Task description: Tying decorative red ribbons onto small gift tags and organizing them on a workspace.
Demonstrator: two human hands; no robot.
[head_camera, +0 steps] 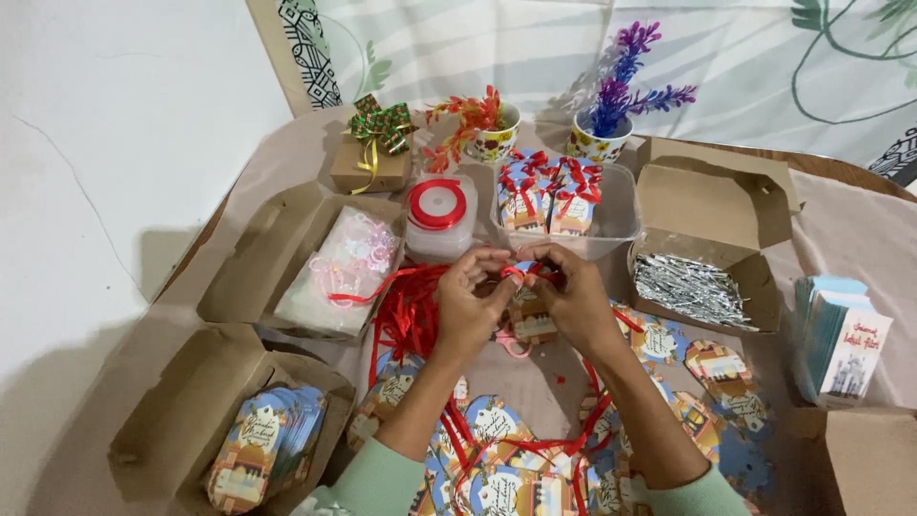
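Pinched between both sets of fingertips is a thin red satin ribbon (514,272), over a printed card tag (531,315) at the table's centre; left hand (470,304) and right hand (576,301) touch. Four open cardboard boxes (712,205) ring them, perhaps more beyond view. Two patterned cups (498,139) stand behind.

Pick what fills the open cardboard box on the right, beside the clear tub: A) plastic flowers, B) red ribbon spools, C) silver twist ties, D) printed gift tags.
C: the box holds a heap of thin silver ties, just right of the tub.
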